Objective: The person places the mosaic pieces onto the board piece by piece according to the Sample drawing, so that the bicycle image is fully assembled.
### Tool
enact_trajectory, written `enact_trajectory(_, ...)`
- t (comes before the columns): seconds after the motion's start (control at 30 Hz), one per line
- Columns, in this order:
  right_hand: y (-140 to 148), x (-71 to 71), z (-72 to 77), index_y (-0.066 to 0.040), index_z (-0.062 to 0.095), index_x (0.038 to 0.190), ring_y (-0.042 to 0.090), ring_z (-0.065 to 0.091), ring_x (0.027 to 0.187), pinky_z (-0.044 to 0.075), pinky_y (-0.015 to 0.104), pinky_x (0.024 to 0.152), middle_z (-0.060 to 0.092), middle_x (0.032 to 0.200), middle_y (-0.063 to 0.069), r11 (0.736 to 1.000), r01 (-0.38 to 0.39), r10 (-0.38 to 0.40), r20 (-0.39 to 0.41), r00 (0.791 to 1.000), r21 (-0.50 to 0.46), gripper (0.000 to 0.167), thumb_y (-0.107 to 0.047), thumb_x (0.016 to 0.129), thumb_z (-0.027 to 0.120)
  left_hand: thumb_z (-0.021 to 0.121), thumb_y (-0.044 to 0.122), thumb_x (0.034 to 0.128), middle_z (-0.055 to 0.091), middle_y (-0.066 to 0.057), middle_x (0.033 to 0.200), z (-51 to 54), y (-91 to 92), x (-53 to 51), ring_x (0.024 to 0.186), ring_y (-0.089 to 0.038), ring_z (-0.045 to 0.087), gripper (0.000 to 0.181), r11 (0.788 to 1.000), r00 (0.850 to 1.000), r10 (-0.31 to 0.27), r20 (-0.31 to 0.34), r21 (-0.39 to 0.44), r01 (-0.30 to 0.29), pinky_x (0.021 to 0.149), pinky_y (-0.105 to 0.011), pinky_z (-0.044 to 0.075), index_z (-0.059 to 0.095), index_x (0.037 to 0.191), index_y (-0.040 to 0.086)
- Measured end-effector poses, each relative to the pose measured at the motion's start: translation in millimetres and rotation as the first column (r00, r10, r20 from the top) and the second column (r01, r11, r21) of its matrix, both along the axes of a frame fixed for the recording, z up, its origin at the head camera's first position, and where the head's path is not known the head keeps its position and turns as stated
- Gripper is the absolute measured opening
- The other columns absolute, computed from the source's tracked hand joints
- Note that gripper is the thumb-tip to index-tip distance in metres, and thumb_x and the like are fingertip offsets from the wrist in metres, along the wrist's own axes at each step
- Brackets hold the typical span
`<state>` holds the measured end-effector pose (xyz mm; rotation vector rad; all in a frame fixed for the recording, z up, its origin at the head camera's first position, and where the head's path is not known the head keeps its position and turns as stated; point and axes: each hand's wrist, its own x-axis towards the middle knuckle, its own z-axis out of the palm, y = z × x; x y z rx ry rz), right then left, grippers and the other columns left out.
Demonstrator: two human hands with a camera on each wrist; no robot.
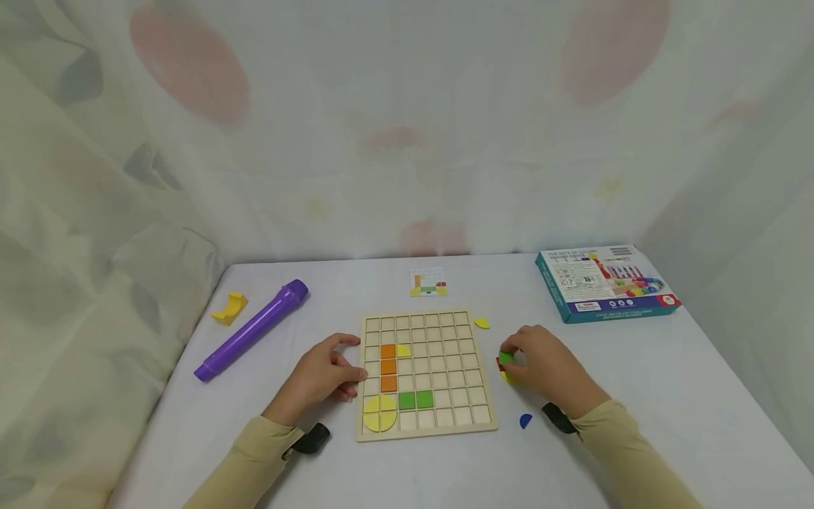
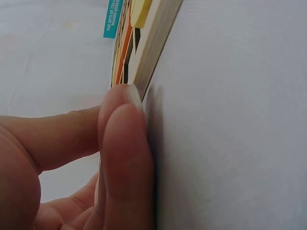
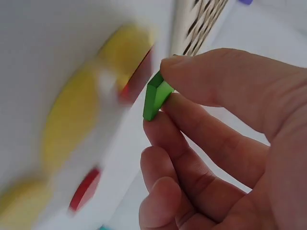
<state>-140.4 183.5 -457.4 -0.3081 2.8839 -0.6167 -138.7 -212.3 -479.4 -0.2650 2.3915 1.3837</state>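
My right hand (image 1: 552, 369) pinches a green square tile (image 3: 154, 98) between thumb and fingers, just right of the wooden grid board (image 1: 445, 367). Red and yellow pieces (image 3: 72, 115) lie close by that hand, blurred in the right wrist view. At the board's left edge, my left hand (image 1: 321, 372) touches the rim with spread thumb and forefinger. On the grid sit a column of orange squares (image 1: 388, 367), a yellow quarter piece (image 1: 403, 350), a yellow circle of quarter pieces (image 1: 379, 413) and two green squares (image 1: 416, 400).
Behind the board lies a pattern card (image 1: 428, 281). A blue half-round piece (image 1: 525, 420) and a yellow piece (image 1: 482, 323) lie to the right. A purple tube (image 1: 251, 331) and yellow curved part (image 1: 230, 308) are at left; a box (image 1: 607, 283) stands at back right.
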Motion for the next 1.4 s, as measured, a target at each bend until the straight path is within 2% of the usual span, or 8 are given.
enact_trajectory(0.17,-27,10.0,-1.1,-0.015,0.082,0.104,0.014,0.056,0.094,0.057,0.033,0.084,0.071,0.099,-0.005,0.995,-0.101,0.1,-0.055,0.994,-0.023,0.015,-0.016,0.089,0.086,0.091,0.017,0.0878,0.069,-0.011,0.089,0.5,0.8,-0.1,0.064,-0.021,0.071,0.07,1.0,1.0,0.0,0.002,-0.009,0.0,0.06,-0.033,0.064,0.058,0.149,0.021)
enact_trajectory(0.37,-53,27.1,-4.1,-0.017,0.082,0.103,0.01,0.056,0.097,0.058,0.03,0.084,0.072,0.102,-0.008,0.974,-0.22,0.212,-0.142,0.967,-0.048,0.017,-0.014,0.087,0.087,0.091,0.017,0.0884,0.069,-0.011,0.089,1.0,1.7,0.3,0.063,-0.02,0.071,0.069,1.0,1.0,-0.003,-0.001,-0.008,0.003,0.061,-0.033,0.064,0.058,0.15,0.021)
enact_trajectory(0.47,-63,33.2,-6.2,-0.018,0.082,0.104,0.01,0.057,0.1,0.059,0.029,0.084,0.071,0.102,-0.01,0.968,-0.247,0.237,-0.152,0.959,-0.047,0.016,-0.016,0.088,0.085,0.091,0.017,0.0883,0.07,-0.011,0.089,0.9,1.9,0.1,0.063,-0.02,0.071,0.069,1.0,1.0,-0.003,-0.001,-0.009,0.003,0.06,-0.033,0.064,0.058,0.149,0.021)
enact_trajectory(0.7,-75,40.3,-6.2,-0.018,0.083,0.106,0.01,0.058,0.105,0.061,0.027,0.087,0.07,0.103,-0.01,0.958,-0.284,0.273,-0.169,0.947,-0.042,0.018,-0.019,0.089,0.086,0.091,0.018,0.088,0.07,-0.011,0.088,-0.3,2.2,-0.7,0.063,-0.02,0.071,0.07,1.0,1.0,-0.008,-0.001,-0.015,0.008,0.06,-0.033,0.064,0.058,0.15,0.021)
enact_trajectory(1.0,-81,40.1,-7.9,-0.018,0.084,0.109,0.01,0.057,0.102,0.06,0.028,0.088,0.07,0.102,-0.009,0.948,-0.318,0.313,-0.171,0.934,-0.003,0.019,-0.021,0.09,0.086,0.09,0.017,0.0888,0.069,-0.011,0.089,4.3,3.3,0.3,0.064,-0.021,0.071,0.068,1.0,1.0,-0.003,0.003,-0.015,0.003,0.06,-0.033,0.064,0.058,0.149,0.02)
enact_trajectory(1.17,-83,40.3,-9.7,-0.019,0.084,0.11,0.009,0.058,0.102,0.06,0.028,0.089,0.069,0.102,-0.01,0.944,-0.329,0.326,-0.162,0.931,0.009,0.02,-0.022,0.09,0.085,0.091,0.017,0.0882,0.069,-0.011,0.089,3.0,1.8,0.4,0.064,-0.021,0.071,0.069,1.0,1.0,0.005,0.015,-0.022,-0.005,0.06,-0.033,0.064,0.058,0.149,0.021)
enact_trajectory(1.4,-84,40.2,-10.1,-0.019,0.083,0.112,0.01,0.059,0.104,0.06,0.03,0.091,0.07,0.105,-0.009,0.942,-0.336,0.334,-0.177,0.926,0.017,0.021,-0.022,0.091,0.085,0.09,0.015,0.0881,0.07,-0.012,0.089,1.4,-0.6,0.3,0.064,-0.021,0.072,0.069,1.0,1.0,-0.002,0.005,0.01,0.002,0.06,-0.034,0.065,0.058,0.148,0.02)
